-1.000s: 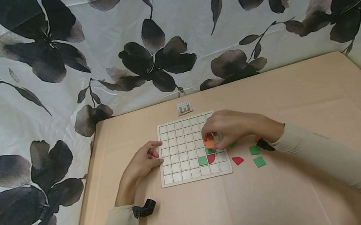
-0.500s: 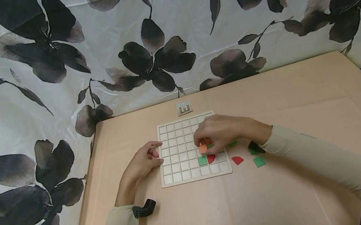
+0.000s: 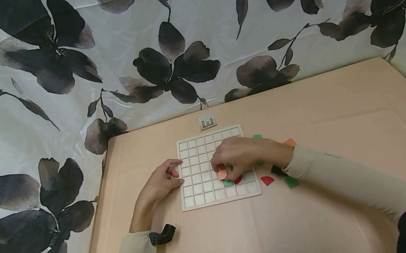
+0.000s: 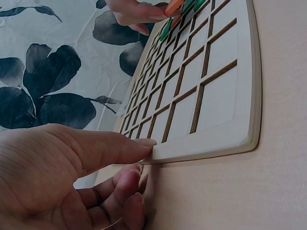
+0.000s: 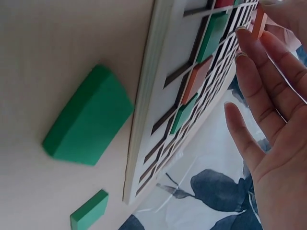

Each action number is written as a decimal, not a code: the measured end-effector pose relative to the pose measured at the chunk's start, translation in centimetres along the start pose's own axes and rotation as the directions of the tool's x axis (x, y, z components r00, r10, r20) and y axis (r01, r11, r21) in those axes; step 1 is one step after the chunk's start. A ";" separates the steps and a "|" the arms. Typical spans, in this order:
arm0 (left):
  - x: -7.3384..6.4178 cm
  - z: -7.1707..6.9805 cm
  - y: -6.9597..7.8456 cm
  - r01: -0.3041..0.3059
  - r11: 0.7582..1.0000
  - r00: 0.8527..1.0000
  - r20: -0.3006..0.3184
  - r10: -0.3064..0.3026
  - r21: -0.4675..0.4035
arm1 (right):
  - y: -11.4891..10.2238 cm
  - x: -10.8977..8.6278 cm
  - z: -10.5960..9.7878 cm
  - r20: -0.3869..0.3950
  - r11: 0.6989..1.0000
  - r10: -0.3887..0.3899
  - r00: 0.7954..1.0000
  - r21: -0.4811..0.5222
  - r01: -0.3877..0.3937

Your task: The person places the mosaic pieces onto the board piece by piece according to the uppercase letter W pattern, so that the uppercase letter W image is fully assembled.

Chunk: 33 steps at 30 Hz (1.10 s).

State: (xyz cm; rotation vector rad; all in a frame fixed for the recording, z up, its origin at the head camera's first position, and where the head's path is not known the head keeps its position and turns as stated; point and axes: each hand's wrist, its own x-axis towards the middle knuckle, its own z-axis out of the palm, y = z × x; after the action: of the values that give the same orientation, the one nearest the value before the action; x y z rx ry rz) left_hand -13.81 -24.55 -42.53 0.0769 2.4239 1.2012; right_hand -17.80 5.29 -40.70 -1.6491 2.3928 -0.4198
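A pale grid board [image 3: 204, 204] lies on the table. My left hand [image 3: 159, 180] holds its left edge; in the left wrist view the thumb rests on the rim, other fingers curled below. Above the lower middle cells, my right hand [image 3: 237, 152] pinches an orange square tile [image 3: 222, 173] between thumb and fingertips. Just below it, a green tile [image 3: 228, 182] and a red tile [image 3: 238, 179] sit in cells. The right wrist view shows another orange tile [image 5: 194, 79] between green tiles [image 5: 212, 36] in the board. My right hand partly covers these in the head view.
Right of the board lie a red quarter-round tile [image 3: 267, 180], a green tile [image 3: 291, 182], an orange tile [image 3: 289, 142] and another green tile [image 3: 257, 136]. A small patterned card [image 3: 207, 121] lies behind the board. Floral fabric [image 3: 172, 37] hangs at the back.
My right hand has moved left and toward me across the board with the orange tile. An orange tile and a green tile on the table came into view behind it. My left hand stays put.
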 end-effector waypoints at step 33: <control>0.3 0.4 0.1 0.004 1.000 1.000 -0.022 -0.004 -0.007 | -0.4 1.2 1.1 0.017 0.991 -0.094 0.995 -0.091 0.095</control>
State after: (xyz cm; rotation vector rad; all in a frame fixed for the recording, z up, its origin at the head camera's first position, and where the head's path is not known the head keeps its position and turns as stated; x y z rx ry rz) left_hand -13.98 -24.12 -42.73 0.0567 2.4374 1.2153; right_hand -17.47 3.91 -41.58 -1.8043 2.3650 -0.3184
